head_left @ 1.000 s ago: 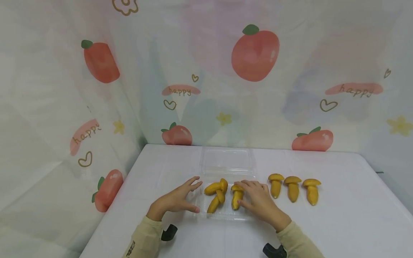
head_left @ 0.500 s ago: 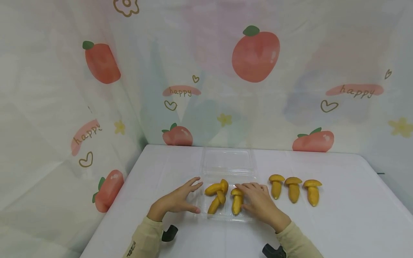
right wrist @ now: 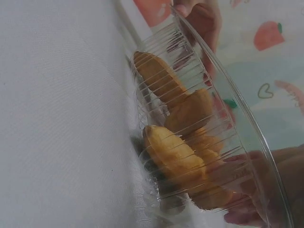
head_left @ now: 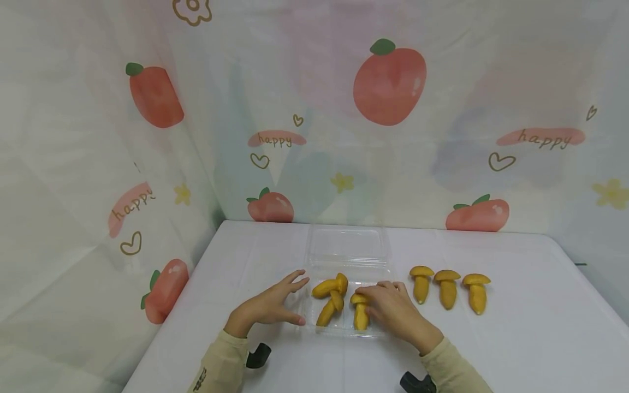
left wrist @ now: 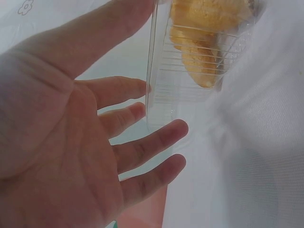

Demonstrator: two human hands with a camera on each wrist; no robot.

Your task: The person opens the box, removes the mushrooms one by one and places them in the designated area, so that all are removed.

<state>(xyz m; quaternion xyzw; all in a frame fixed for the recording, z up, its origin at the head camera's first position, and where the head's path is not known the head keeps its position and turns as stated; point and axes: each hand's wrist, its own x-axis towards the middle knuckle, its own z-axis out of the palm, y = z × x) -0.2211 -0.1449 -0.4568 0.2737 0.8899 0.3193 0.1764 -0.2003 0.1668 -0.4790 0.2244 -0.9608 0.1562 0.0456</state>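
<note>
A clear plastic clamshell box (head_left: 340, 332) lies on the table with its lid folded back. Inside at the left, one yellow mushroom (head_left: 324, 288) lies across the top of another yellow mushroom (head_left: 325, 315). To their right is a third mushroom (head_left: 361, 321), its cap toward the back; my right hand (head_left: 397, 312) pinches it near the cap. In the right wrist view, the fingertips (right wrist: 240, 209) show through the ribbed box wall. My left hand (head_left: 267, 304) spreads its fingers along the box's left side, fingertips right at the rim (left wrist: 151, 90) in the left wrist view.
Three more yellow mushrooms stand in a row right of the box: a near one (head_left: 421, 286), a middle one (head_left: 447, 292) and an outer one (head_left: 475, 297). The clear lid (head_left: 346, 245) lies behind the box. A printed cloth wall (head_left: 314, 98) borders the table's back.
My right hand's fingers have drawn in around the third mushroom's cap, and that mushroom has shifted slightly toward the box's front wall. The left hand stays in place.
</note>
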